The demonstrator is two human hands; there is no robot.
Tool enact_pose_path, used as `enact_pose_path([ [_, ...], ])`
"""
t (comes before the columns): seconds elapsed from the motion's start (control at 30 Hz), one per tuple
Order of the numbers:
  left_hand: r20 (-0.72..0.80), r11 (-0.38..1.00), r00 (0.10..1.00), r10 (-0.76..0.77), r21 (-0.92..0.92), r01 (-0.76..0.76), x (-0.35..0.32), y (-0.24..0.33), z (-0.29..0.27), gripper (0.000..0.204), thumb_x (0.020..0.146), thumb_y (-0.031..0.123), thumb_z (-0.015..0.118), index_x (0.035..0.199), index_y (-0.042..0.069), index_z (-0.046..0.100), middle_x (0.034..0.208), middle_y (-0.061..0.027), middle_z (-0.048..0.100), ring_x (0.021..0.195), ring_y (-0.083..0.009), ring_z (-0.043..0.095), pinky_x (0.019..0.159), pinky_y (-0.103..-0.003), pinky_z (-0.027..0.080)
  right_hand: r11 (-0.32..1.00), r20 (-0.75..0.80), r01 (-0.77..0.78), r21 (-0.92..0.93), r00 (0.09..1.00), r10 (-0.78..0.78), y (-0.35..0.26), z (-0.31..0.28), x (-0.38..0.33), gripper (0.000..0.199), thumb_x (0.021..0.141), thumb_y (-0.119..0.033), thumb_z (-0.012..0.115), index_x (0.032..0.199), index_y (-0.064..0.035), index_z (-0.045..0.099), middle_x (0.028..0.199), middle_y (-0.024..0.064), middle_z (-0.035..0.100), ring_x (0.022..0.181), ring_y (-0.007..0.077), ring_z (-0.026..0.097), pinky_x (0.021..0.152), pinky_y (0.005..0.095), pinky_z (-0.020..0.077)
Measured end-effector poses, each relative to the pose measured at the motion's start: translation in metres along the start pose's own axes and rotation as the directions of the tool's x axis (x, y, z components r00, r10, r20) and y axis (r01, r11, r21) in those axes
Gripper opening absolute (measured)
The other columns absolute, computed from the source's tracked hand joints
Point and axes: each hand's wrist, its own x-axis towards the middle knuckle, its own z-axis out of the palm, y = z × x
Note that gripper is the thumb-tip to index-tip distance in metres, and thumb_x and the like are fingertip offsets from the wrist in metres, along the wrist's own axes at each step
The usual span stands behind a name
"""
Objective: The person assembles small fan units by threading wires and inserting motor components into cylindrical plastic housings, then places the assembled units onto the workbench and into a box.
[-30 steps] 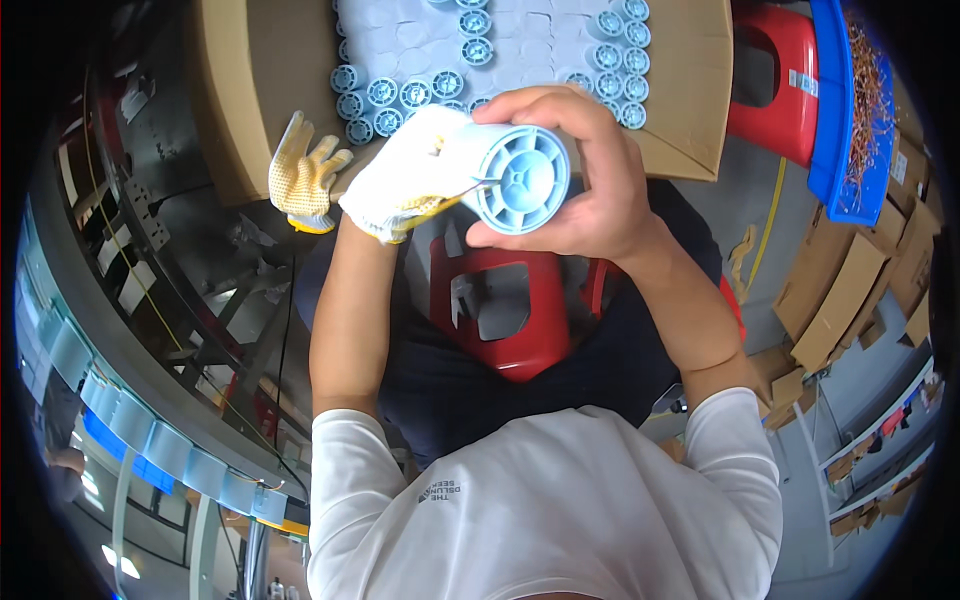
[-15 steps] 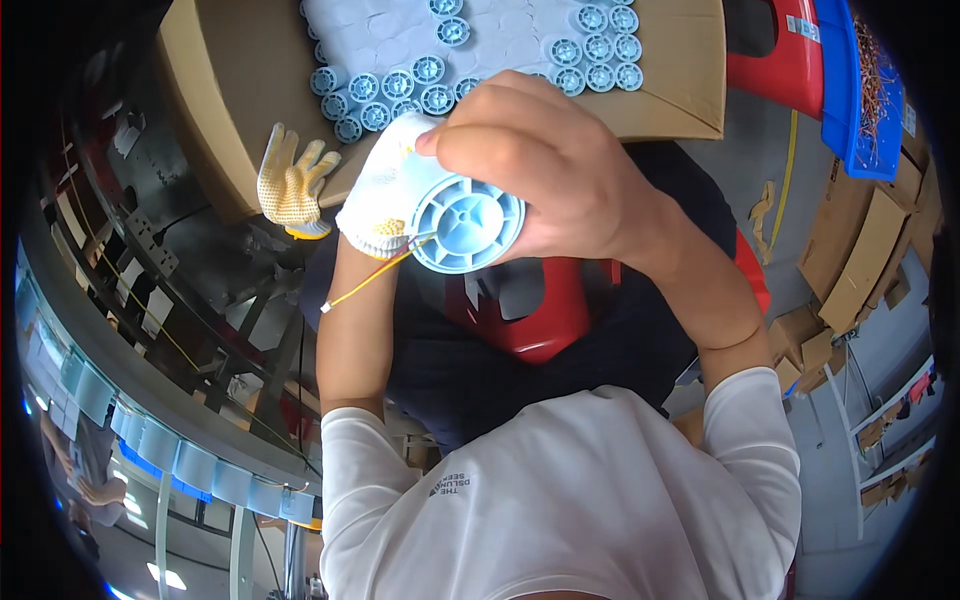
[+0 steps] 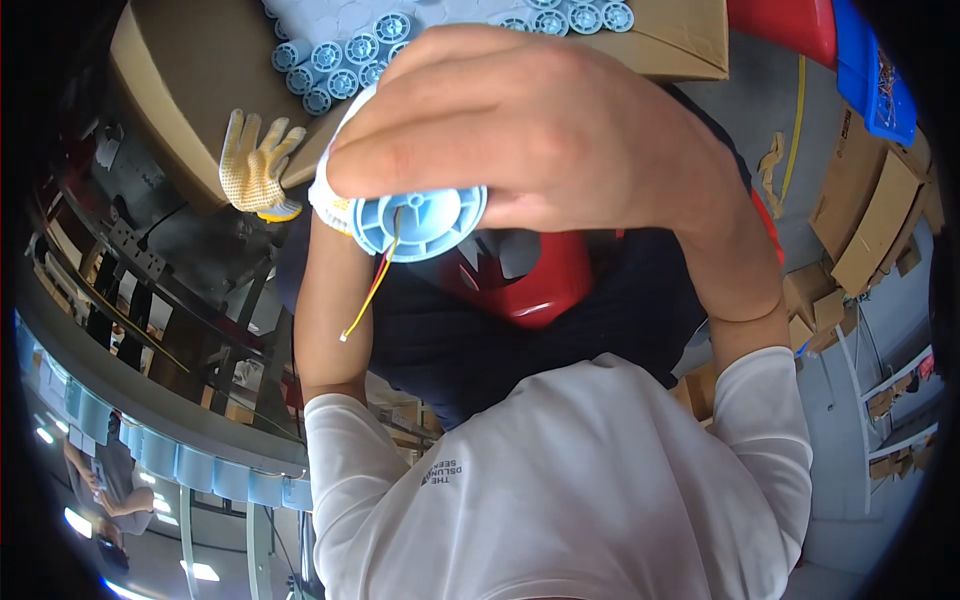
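Note:
A light blue, round plastic part (image 3: 437, 228) with a spoked end face is held between my hands, in front of my lap. Thin red and yellow wires (image 3: 375, 293) hang from it, ending in a small white connector. My left hand (image 3: 337, 203), in a white knitted glove with yellow grip dots, is at the part's left side; its fingers are mostly hidden. Bare and closed, my right hand (image 3: 540, 130) curls over the part's top and right, covering much of its face. Its fingertips reach the glove.
An open cardboard box (image 3: 175, 100) ahead holds several similar blue parts (image 3: 342, 82) and white sheeting. A loose glove (image 3: 257, 168) lies at its near-left corner. Red stool (image 3: 540, 290) between my legs; blue bin (image 3: 880, 85) far right; a bench curves along the left.
My right hand has risen toward the view and covers more of the part's face. The part has shifted left and tilted, and its wires now hang more steeply. The box sits higher in view.

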Motion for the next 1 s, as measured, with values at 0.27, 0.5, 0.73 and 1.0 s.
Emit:
enact_pose_path([
  [0.27,-0.017,1.000,1.000,-0.004,0.019,0.004,0.011,-0.012,0.007,0.027,0.088,0.022,0.084,0.103,0.002,0.073,0.094,-0.0012,0.073,0.083,-0.0089,0.066,0.070,-0.026,0.055,0.953,0.026,0.149,0.263,0.987,-0.162,0.017,-0.007,-0.009,0.041,0.082,0.010,0.066,0.123,0.0046,0.067,0.105,0.0163,0.073,0.100,0.0316,0.071,0.097,0.0399,0.0526],
  [0.5,-0.025,1.000,1.000,0.001,0.026,-0.001,0.008,-0.018,0.013,0.027,0.089,0.021,0.083,0.105,0.002,0.072,0.096,-0.0016,0.073,0.085,-0.0093,0.067,0.071,-0.026,0.055,0.976,0.121,0.071,0.208,0.988,-0.098,0.012,-0.004,-0.016,0.040,0.080,0.012,0.064,0.120,0.0061,0.069,0.105,0.0203,0.073,0.101,0.0350,0.069,0.100,0.0414,0.0523],
  [0.73,-0.037,0.999,0.998,0.043,0.021,-0.042,0.016,-0.011,0.011,0.027,0.091,0.021,0.081,0.108,0.002,0.072,0.099,-0.0020,0.073,0.087,-0.0098,0.067,0.072,-0.026,0.056,0.979,0.267,-0.140,0.150,0.959,0.097,-0.007,-0.035,0.005,0.048,0.087,-0.005,0.073,0.134,0.0015,0.066,0.114,0.0216,0.075,0.112,0.0334,0.070,0.103,0.0406,0.0521],
  [1.0,-0.003,0.994,0.994,0.111,-0.006,-0.111,-0.012,0.021,-0.008,0.027,0.093,0.020,0.079,0.111,0.002,0.071,0.101,-0.0024,0.072,0.088,-0.0103,0.068,0.074,-0.026,0.056,0.989,-0.182,-0.150,-0.011,0.972,0.146,-0.005,0.003,-0.003,0.060,0.071,-0.009,0.094,0.126,-0.0040,0.071,0.114,0.0093,0.077,0.096,0.0296,0.073,0.085,0.0388,0.0598],
])
